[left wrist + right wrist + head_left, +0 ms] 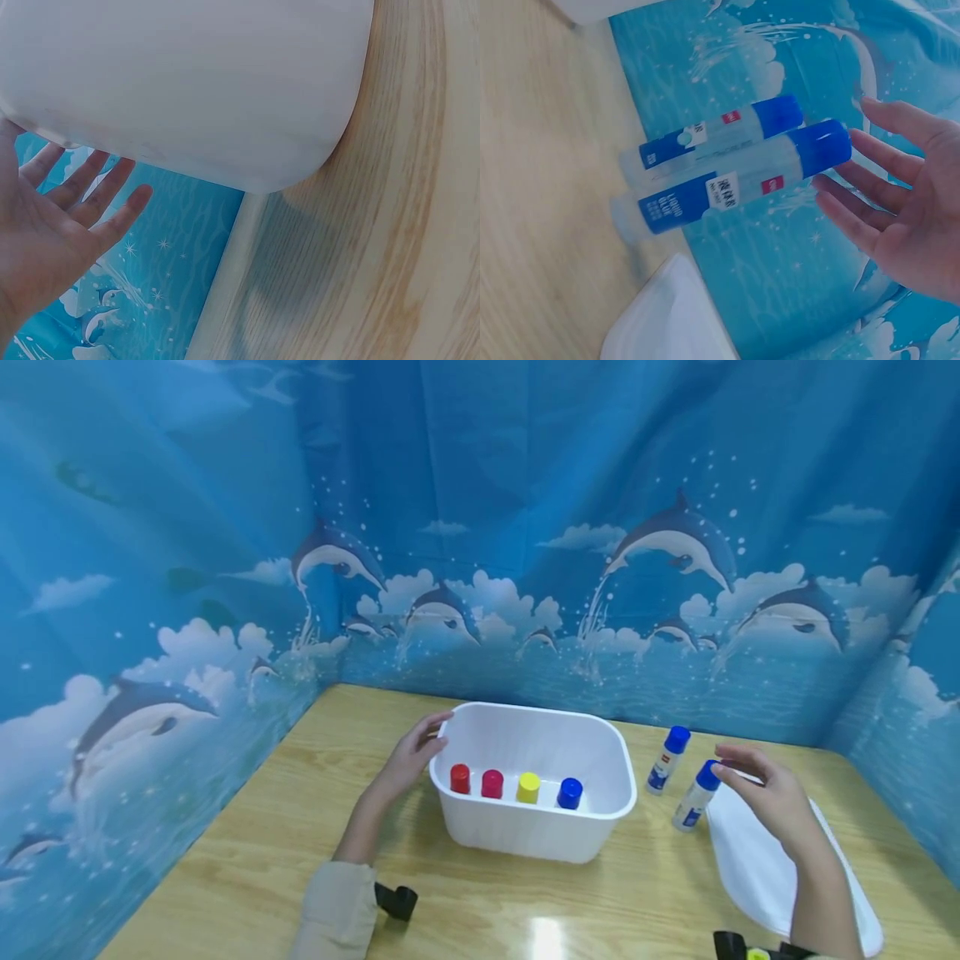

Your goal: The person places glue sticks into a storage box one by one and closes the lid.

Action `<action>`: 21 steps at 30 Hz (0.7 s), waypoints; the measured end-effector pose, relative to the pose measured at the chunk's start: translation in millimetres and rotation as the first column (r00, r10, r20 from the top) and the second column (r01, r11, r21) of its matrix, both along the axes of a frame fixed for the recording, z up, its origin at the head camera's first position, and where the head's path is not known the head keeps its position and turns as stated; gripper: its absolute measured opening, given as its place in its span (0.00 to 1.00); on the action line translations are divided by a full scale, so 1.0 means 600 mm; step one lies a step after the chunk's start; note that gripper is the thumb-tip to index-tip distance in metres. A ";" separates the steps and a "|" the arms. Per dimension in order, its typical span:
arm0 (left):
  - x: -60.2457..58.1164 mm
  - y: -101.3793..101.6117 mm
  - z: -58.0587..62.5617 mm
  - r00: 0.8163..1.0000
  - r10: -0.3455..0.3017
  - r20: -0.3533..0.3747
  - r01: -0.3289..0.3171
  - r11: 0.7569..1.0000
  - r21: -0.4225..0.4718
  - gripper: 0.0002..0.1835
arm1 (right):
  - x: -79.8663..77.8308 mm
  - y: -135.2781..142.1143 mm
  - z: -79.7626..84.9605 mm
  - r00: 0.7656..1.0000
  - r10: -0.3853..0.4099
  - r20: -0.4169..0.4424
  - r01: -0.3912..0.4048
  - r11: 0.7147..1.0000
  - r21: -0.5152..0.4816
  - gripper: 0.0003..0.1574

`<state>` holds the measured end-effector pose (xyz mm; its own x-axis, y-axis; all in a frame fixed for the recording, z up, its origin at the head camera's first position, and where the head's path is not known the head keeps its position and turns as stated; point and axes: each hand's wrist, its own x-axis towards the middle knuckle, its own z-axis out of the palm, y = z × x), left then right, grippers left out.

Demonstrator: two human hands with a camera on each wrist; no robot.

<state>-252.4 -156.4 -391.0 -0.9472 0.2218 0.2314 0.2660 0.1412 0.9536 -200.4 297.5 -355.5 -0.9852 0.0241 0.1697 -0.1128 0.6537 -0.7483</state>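
A white plastic bin [525, 835] stands on the table, with capped items inside whose lower parts the front wall hides: a red cap [460, 779], a crimson cap [492, 784], a yellow cap [528, 787] and a blue cap [569, 793]. My left hand [408, 753] is at the bin's left end, fingertips right at the rim; the left wrist view shows its fingers [112, 191] spread and loose. To the right stand two blue-capped liquid glue bottles, the nearer glue bottle [727, 187] and the farther glue bottle [667, 762]. Loosely bent, my right hand [772, 793] hovers beside the nearer bottle's cap, holding nothing.
A flat white lid-like piece [750, 852] lies at the right, partly under my right forearm in the head view. Behind the wooden table [247, 852] hangs a blue dolphin-print curtain [487, 527], which also runs along both sides.
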 end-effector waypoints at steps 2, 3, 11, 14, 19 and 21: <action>0.000 0.000 -0.001 1.000 -0.003 -0.004 0.003 1.000 0.004 0.23 | -0.003 0.003 -0.005 0.999 0.022 0.045 -0.022 1.000 -0.006 0.41; 0.000 0.000 -0.002 1.000 -0.003 -0.002 0.003 1.000 0.004 0.23 | -0.004 0.004 -0.007 0.998 0.029 0.064 -0.028 1.000 -0.012 0.41; 0.018 0.003 0.026 0.999 -0.014 0.030 0.014 1.000 -0.017 0.23 | -0.008 0.006 -0.022 0.994 0.012 0.105 -0.004 0.997 -0.076 0.43; 0.007 0.001 0.012 1.000 -0.012 0.026 0.012 1.000 -0.018 0.23 | -0.008 0.008 -0.026 0.993 0.005 0.115 0.006 0.995 -0.098 0.44; 0.000 -0.001 0.003 1.000 -0.011 0.027 0.011 1.000 -0.006 0.23 | -0.008 0.009 -0.026 0.991 -0.004 0.131 0.020 0.993 -0.120 0.44; 0.008 0.001 0.013 1.000 -0.014 0.024 0.014 1.000 -0.005 0.23 | -0.008 0.008 -0.025 0.991 -0.005 0.132 0.022 0.992 -0.125 0.44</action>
<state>-247.6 -155.7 -383.1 -0.9493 0.2361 0.2074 0.2450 0.1430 0.9589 -205.4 302.2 -370.8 -0.9982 0.0506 0.0333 0.0003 0.5545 -0.8322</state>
